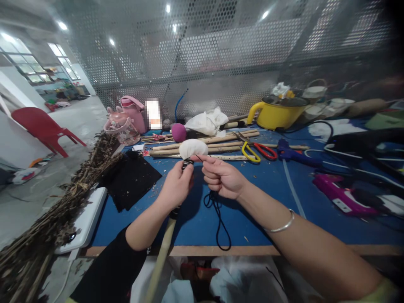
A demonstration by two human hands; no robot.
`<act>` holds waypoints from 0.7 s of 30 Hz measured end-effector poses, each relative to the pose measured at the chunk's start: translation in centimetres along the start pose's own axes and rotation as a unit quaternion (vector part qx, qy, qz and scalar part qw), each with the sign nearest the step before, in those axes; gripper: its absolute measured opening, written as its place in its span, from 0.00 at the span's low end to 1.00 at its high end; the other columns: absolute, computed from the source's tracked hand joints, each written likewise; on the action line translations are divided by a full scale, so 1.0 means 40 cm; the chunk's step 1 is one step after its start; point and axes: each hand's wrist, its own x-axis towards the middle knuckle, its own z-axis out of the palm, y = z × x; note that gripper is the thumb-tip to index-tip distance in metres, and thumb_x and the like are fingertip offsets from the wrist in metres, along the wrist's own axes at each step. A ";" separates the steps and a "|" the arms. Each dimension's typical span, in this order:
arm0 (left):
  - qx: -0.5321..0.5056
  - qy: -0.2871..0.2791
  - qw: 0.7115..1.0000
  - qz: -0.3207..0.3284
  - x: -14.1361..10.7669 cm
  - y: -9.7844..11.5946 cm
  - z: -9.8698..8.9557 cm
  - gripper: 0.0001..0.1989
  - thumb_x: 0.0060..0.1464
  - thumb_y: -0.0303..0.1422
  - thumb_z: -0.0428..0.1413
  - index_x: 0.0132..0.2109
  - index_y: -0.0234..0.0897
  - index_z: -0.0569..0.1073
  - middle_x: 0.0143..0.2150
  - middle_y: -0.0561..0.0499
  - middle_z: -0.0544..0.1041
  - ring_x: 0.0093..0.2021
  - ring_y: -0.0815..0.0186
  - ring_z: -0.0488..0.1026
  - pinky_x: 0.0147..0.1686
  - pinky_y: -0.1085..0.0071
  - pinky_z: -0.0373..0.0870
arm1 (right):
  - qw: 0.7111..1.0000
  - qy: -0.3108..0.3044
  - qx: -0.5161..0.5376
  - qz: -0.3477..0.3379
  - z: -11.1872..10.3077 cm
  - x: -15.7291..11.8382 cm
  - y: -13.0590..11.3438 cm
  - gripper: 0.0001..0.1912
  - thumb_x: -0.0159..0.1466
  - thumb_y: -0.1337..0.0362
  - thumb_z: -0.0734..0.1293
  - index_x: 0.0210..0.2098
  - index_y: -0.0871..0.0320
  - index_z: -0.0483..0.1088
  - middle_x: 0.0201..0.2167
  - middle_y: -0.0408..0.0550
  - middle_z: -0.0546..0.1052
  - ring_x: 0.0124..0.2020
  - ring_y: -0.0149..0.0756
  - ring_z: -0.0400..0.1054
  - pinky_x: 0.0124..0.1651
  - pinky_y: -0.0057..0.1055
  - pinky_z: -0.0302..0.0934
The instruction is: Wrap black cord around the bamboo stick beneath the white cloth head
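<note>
My left hand [177,184] is wrapped round a pale wooden stick [162,256], just below a rounded white padded head [193,148]. Black cord is wound round the stick under that head. To the right, my right hand [222,174] is closed, its fingers pinching the black cord close to the winding. From beneath that hand, loose loops of the cord [224,235] trail over the blue table [252,219]. The stick slants down past the table's front edge towards my lap.
Behind my hands lie wooden sticks [164,148], a purple ball-shaped head [179,132] and yellow-and-red scissors [252,152]. Black cloth [134,179] and dried stalks [72,193] are on the left. Rightward are a yellow pot [277,113], a blue glue gun [293,154] and a magenta power strip [342,198].
</note>
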 end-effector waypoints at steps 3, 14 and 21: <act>-0.036 -0.023 0.999 -0.001 -0.006 0.021 -0.004 0.10 0.54 0.41 0.49 0.36 0.38 0.63 0.23 0.58 0.60 0.16 0.77 0.56 0.13 0.80 0.50 | 1.000 -0.003 0.009 0.007 -0.016 0.004 0.000 0.12 0.58 0.64 0.64 0.42 0.58 0.68 0.15 0.32 0.44 0.14 0.22 0.32 0.14 0.18 0.30; -0.081 -0.041 0.996 0.005 -0.010 0.031 -0.009 0.11 0.53 0.40 0.49 0.36 0.37 0.64 0.24 0.57 0.62 0.17 0.77 0.56 0.13 0.81 0.51 | 1.000 0.001 -0.015 0.005 -0.022 0.004 0.006 0.10 0.56 0.64 0.67 0.37 0.59 0.69 0.13 0.31 0.45 0.13 0.21 0.34 0.14 0.19 0.30; -0.086 -0.030 0.996 -0.011 -0.009 0.026 -0.012 0.11 0.53 0.40 0.49 0.34 0.36 0.65 0.24 0.56 0.62 0.16 0.77 0.56 0.13 0.81 0.50 | 0.997 0.024 -0.075 0.017 -0.024 0.004 0.001 0.11 0.53 0.62 0.69 0.35 0.62 0.71 0.12 0.31 0.50 0.13 0.19 0.36 0.14 0.19 0.29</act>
